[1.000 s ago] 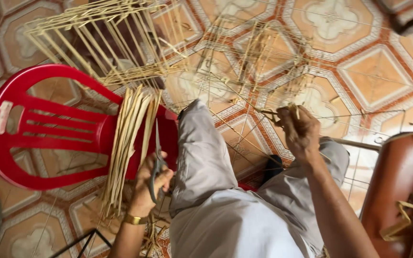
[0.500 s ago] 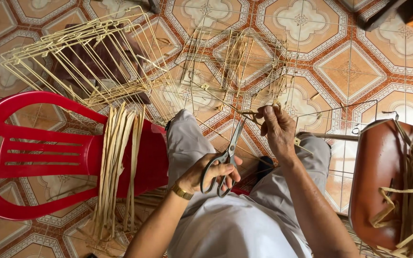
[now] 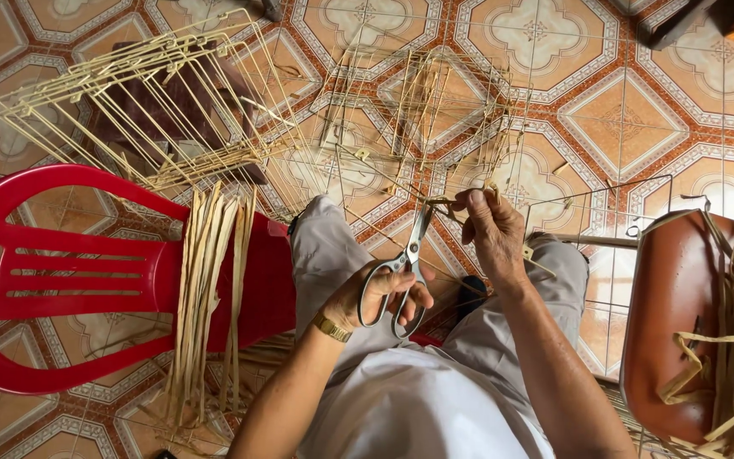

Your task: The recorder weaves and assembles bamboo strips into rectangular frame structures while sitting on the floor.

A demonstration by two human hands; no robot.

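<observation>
My left hand [image 3: 377, 299] grips a pair of grey-handled scissors [image 3: 403, 270], blades pointing up toward my right hand. My right hand [image 3: 489, 228] pinches a thin pale strip at a joint of a wire frame [image 3: 435, 119] standing on the floor before my knees. The scissor tips sit just left of my right fingers. A gold watch is on my left wrist. My grey trousers fill the lower middle.
A red plastic chair [image 3: 70, 280] lies at left with a bundle of pale cane strips [image 3: 210, 289] across its seat. A second box-shaped wire frame [image 3: 142, 102] stands at upper left. A brown seat [image 3: 681, 314] with loose strips is at right. Patterned floor tiles lie beneath.
My left hand has lifted the scissors from beside the chair up to my right hand. The right hand has stayed on the frame joint.
</observation>
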